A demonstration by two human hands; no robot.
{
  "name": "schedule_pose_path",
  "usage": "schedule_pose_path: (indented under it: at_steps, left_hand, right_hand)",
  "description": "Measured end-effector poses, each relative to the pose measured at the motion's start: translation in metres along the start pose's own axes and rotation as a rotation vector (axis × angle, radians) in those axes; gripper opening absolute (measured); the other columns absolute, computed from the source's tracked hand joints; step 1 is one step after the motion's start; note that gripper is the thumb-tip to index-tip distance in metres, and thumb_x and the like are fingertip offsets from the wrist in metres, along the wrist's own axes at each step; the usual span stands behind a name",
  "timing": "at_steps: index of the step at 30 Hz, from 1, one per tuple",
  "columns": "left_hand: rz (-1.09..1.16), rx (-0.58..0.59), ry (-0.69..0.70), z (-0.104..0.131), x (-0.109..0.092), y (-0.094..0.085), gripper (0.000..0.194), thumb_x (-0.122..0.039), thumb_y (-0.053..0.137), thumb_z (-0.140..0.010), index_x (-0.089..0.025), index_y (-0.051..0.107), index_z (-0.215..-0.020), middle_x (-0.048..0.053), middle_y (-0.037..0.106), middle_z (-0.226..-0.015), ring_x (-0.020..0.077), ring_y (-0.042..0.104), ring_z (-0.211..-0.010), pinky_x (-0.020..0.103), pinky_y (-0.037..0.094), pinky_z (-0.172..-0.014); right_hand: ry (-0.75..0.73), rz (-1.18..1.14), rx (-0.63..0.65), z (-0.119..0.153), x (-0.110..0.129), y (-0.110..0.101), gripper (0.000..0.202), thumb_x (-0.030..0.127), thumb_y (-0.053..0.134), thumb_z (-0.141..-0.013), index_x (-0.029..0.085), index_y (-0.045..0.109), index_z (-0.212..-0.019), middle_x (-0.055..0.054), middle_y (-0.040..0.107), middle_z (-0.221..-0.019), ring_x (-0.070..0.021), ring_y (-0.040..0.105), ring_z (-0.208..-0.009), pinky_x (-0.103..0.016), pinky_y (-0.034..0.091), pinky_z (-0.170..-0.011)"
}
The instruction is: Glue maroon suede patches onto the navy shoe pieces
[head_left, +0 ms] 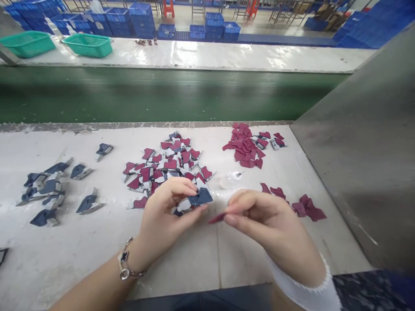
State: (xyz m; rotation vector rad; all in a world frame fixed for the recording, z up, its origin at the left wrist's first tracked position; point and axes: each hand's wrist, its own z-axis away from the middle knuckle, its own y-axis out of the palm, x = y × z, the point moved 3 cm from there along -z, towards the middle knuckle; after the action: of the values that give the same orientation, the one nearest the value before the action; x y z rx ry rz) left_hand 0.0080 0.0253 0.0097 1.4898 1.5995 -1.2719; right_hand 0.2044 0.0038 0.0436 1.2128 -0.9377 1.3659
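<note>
My left hand [171,207] grips a dark blue and grey plastic part [201,197] between thumb and fingers, its blue face turned up. Across a small gap to the right, my right hand [259,216] pinches a thin maroon piece [217,218] by one end. Behind my left hand spreads a pile of grey parts with maroon pieces on them [170,164]. Loose maroon pieces [244,147] are heaped beyond my right hand, and several more maroon pieces [311,208] lie to its right. A small clear bottle with a thin metal tip [231,179] lies between the piles.
Blue and grey parts without maroon [52,188] lie at the left of the white table [106,259]. A metal panel [363,142] rises on the right. Beyond the green conveyor belt [155,93], green baskets [89,45] stand on a ledge, with blue crates [141,19] farther back.
</note>
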Motion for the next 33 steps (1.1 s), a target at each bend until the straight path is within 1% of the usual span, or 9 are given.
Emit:
schedule_pose_path:
  at_steps: [3, 6, 10, 15, 20, 24, 26, 30, 33]
  left_hand:
    - [-0.030, 0.006, 0.042, 0.001, 0.000, -0.001, 0.030, -0.007, 0.074, -0.081, -0.025, 0.061, -0.100, 0.002, 0.064, -0.101, 0.0167, 0.065, -0.098, 0.027, 0.061, -0.077]
    - [-0.077, 0.012, 0.077, 0.001, -0.001, -0.002, 0.030, -0.006, 0.073, -0.081, -0.026, 0.061, -0.099, 0.003, 0.065, -0.101, 0.0182, 0.065, -0.098, 0.032, 0.060, -0.081]
    - [-0.106, 0.015, 0.122, 0.000, -0.003, -0.002, 0.028, -0.008, 0.075, -0.081, -0.026, 0.061, -0.098, 0.002, 0.066, -0.098, 0.0181, 0.066, -0.095, 0.034, 0.060, -0.080]
    - [-0.130, 0.016, 0.173, 0.000, -0.004, -0.003, 0.035, -0.010, 0.083, -0.077, -0.025, 0.061, -0.100, 0.001, 0.065, -0.100, 0.0169, 0.065, -0.094, 0.033, 0.059, -0.082]
    - [-0.130, 0.004, 0.182, 0.001, -0.003, -0.004, 0.032, -0.010, 0.080, -0.080, -0.026, 0.060, -0.099, 0.001, 0.065, -0.100, 0.0164, 0.065, -0.095, 0.033, 0.059, -0.082]
    - [-0.129, 0.001, 0.193, 0.001, -0.005, -0.004, 0.032, -0.009, 0.080, -0.079, -0.026, 0.061, -0.099, 0.000, 0.066, -0.100, 0.0160, 0.066, -0.095, 0.032, 0.059, -0.082]
    - [-0.131, -0.001, 0.193, 0.002, -0.005, -0.005, 0.032, -0.009, 0.080, -0.079, -0.026, 0.061, -0.099, 0.000, 0.067, -0.101, 0.0163, 0.067, -0.095, 0.033, 0.060, -0.082]
    - [-0.129, 0.022, 0.202, 0.004, -0.005, -0.006, 0.032, -0.013, 0.082, -0.078, -0.027, 0.062, -0.100, 0.000, 0.069, -0.102, 0.0170, 0.069, -0.093, 0.033, 0.061, -0.082]
    - [-0.134, 0.038, 0.218, 0.004, -0.006, -0.007, 0.031, -0.018, 0.084, -0.079, -0.026, 0.063, -0.100, 0.000, 0.071, -0.100, 0.0163, 0.071, -0.091, 0.032, 0.063, -0.082]
  right_hand:
    - [0.049, -0.104, 0.007, -0.014, -0.007, 0.013, 0.013, 0.027, 0.086, -0.076, 0.024, 0.073, -0.074, 0.002, 0.073, -0.074, -0.0111, 0.066, -0.065, -0.021, 0.054, -0.063]
    - [0.094, -0.092, -0.014, -0.022, -0.011, 0.015, 0.019, 0.029, 0.088, -0.074, 0.022, 0.070, -0.073, 0.002, 0.068, -0.068, -0.0107, 0.059, -0.059, -0.023, 0.051, -0.058]
    - [0.087, -0.072, -0.041, -0.024, -0.013, 0.014, 0.022, 0.029, 0.087, -0.075, 0.021, 0.067, -0.073, 0.003, 0.066, -0.066, -0.0116, 0.059, -0.060, -0.024, 0.051, -0.059]
    - [0.061, -0.091, -0.035, -0.024, -0.013, 0.015, 0.018, 0.024, 0.083, -0.079, 0.020, 0.066, -0.075, 0.003, 0.066, -0.069, -0.0102, 0.059, -0.063, -0.021, 0.049, -0.060]
    - [0.080, -0.117, -0.060, -0.022, -0.012, 0.018, 0.017, 0.020, 0.084, -0.077, 0.020, 0.067, -0.077, 0.004, 0.066, -0.068, -0.0093, 0.060, -0.064, -0.018, 0.048, -0.060]
    - [0.087, -0.120, -0.055, -0.021, -0.009, 0.019, 0.021, 0.019, 0.085, -0.076, 0.020, 0.065, -0.075, 0.005, 0.064, -0.067, -0.0085, 0.057, -0.063, -0.018, 0.046, -0.059]
    - [0.081, -0.106, -0.033, -0.021, -0.008, 0.018, 0.021, 0.022, 0.084, -0.078, 0.022, 0.064, -0.079, 0.006, 0.061, -0.070, -0.0081, 0.054, -0.064, -0.018, 0.044, -0.060]
    - [0.074, -0.020, 0.050, -0.020, -0.005, 0.017, 0.016, 0.037, 0.073, -0.090, 0.027, 0.068, -0.103, 0.005, 0.058, -0.079, -0.0114, 0.055, -0.073, -0.024, 0.046, -0.067]
    - [0.028, 0.098, 0.077, -0.020, -0.002, 0.017, 0.018, 0.041, 0.068, -0.093, 0.025, 0.072, -0.101, 0.001, 0.061, -0.083, -0.0162, 0.057, -0.082, -0.030, 0.047, -0.073]
